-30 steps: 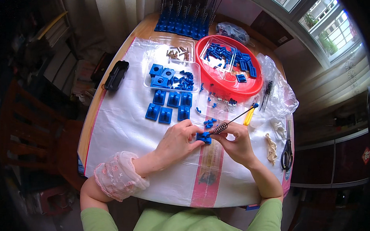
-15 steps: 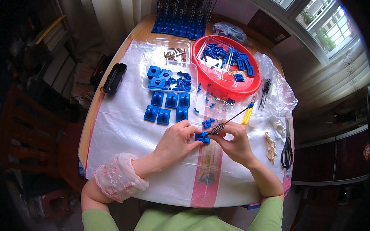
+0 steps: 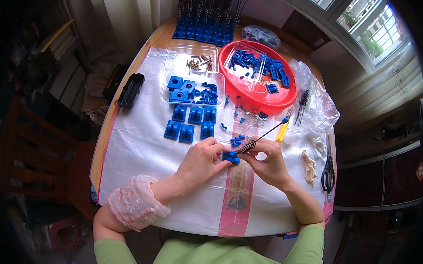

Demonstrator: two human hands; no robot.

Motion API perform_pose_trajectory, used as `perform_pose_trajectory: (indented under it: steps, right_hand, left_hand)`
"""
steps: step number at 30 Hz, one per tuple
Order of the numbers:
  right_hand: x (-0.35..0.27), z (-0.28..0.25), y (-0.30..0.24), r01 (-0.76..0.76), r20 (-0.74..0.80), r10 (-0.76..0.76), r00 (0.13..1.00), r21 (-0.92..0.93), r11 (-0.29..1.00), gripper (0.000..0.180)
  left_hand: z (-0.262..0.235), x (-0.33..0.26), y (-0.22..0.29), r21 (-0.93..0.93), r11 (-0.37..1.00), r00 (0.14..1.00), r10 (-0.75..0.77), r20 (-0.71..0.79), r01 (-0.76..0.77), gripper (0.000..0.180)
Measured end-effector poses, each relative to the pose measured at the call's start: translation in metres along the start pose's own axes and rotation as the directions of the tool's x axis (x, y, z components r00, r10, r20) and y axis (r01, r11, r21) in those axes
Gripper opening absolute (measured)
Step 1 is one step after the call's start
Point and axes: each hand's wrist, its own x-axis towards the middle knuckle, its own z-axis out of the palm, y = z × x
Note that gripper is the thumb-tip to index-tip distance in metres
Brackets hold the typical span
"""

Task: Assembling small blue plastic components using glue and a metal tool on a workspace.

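Near the middle of the table, my left hand (image 3: 201,159) pinches a blue plastic base (image 3: 230,157) between thumb and fingers. My right hand (image 3: 267,163) is closed on a dark coil spring (image 3: 247,147) at the right side of that base. From the spring a thin dark rod slants up to the right, ending in a small blue tip (image 3: 284,121). The fingertips hide where spring and base meet. Several small blue pegs (image 3: 237,141) lie just beyond the base. Farther left, several square blue bases (image 3: 187,133) stand in rows.
Behind stand a clear tray (image 3: 194,104) of blue parts, another with brass-coloured pins (image 3: 199,62), and a red basin (image 3: 289,100). At right lie a yellow-handled screwdriver (image 3: 281,134), scissors (image 3: 328,178) and a plastic bag (image 3: 320,100). Finished-looking spring assemblies (image 3: 203,30) fill the far edge.
Almost nothing differs. Both hands keep their hold on the base and the spring, and the view has shifted very slightly.
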Motion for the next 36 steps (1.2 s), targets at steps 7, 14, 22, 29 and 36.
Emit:
perform_pose_trajectory:
  steps: [7,14,22,29,36]
  right_hand:
    - [0.0008,-0.0004,-0.0013,0.015,-0.006,-0.015,1.000,0.005,1.000,0.010]
    - [0.0009,-0.0007,-0.0011,0.019,-0.006,-0.019,1.000,0.010,1.000,0.010]
    - [0.0011,-0.0025,-0.0037,0.025,-0.018,-0.025,1.000,0.002,1.000,0.010]
    - [0.0013,-0.0040,-0.0021,0.012,-0.026,-0.012,1.000,0.010,1.000,0.010]
    - [0.0024,-0.0053,-0.0073,0.029,-0.046,-0.030,0.999,-0.016,0.999,0.009]
  left_hand:
    - [0.0012,-0.0005,-0.0002,0.011,1.000,1.000,0.004,-0.003,-0.004,0.032]
    - [0.0017,-0.0007,-0.0014,0.039,0.999,1.000,0.029,-0.003,-0.029,0.032]
    - [0.0035,0.0003,-0.0024,0.019,0.998,0.999,0.052,-0.016,-0.051,0.031]
    - [0.0017,0.0007,0.0008,0.046,0.992,0.991,0.123,-0.046,-0.121,0.030]
    - [0.0048,0.0023,-0.0083,0.090,0.975,0.976,0.208,-0.061,-0.203,0.030]
